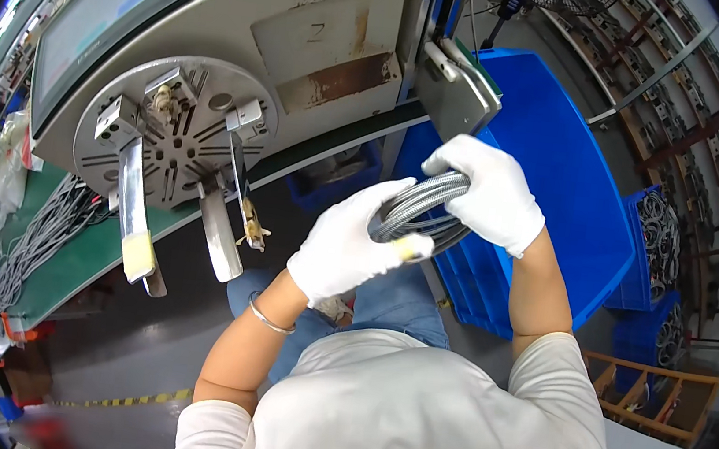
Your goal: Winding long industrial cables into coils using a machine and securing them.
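Note:
A coil of grey braided cable [419,203] is held up in front of my body, gripped from both sides. My left hand [349,239], in a white glove, closes round the coil's left side, with a yellow patch at a fingertip. On the upper right side, my gloved right hand [494,191] wraps its fingers over the bundled loops. To the left stands a round slotted metal disc [178,146] with clamped blocks and long metal arms [134,199] jutting toward me; nothing is wound on them. The coil hangs apart from this disc.
A big blue bin [560,176] lies just right of my hands. Above it is a grey plate assembly [454,93]. A screen [108,14] stands at the upper left, over loose grey cables [53,229] on a green bench. A wooden divided tray [650,395] sits at the right.

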Action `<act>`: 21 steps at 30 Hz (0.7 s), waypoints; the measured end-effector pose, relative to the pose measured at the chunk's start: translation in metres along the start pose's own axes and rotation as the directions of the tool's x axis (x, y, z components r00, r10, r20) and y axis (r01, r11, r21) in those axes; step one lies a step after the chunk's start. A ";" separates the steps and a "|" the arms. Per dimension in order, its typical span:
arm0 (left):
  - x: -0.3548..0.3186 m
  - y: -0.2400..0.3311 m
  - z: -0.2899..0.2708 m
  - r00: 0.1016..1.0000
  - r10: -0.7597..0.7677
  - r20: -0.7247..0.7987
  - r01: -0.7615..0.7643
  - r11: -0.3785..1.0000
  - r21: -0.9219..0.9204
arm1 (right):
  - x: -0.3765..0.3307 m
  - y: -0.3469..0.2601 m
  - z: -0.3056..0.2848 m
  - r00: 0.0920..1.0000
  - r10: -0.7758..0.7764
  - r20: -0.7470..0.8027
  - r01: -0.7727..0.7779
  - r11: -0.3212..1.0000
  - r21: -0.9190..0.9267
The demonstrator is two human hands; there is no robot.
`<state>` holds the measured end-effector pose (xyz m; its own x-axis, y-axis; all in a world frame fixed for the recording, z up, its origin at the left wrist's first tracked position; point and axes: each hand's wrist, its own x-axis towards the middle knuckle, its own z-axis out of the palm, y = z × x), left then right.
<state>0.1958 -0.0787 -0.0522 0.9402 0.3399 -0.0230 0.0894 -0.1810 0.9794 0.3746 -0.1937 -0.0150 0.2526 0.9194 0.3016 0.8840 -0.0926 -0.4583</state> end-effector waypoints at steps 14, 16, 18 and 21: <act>-0.032 -0.010 -0.039 0.952 -0.193 0.238 0.256 0.928 -0.272 | -0.009 -0.010 0.017 0.778 0.148 0.610 -0.605 0.438 0.665; -0.038 -0.013 -0.041 0.919 -0.318 0.232 0.376 0.883 -0.280 | -0.009 -0.012 0.020 0.811 0.085 0.578 -0.547 0.460 0.700; -0.042 -0.017 -0.036 0.935 -0.337 0.108 0.352 0.916 -0.193 | -0.008 -0.016 0.029 0.906 0.029 0.423 -0.334 0.663 0.670; -0.039 -0.023 -0.020 0.983 -0.130 -0.132 0.150 0.976 0.160 | -0.005 -0.022 0.039 0.850 -0.058 0.524 -0.318 0.737 0.596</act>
<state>0.1501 -0.0694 -0.0700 0.8688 0.4795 -0.1233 0.2810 -0.2727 0.9201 0.3383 -0.1813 -0.0386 -0.0428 0.9869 -0.1554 0.3367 -0.1322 -0.9323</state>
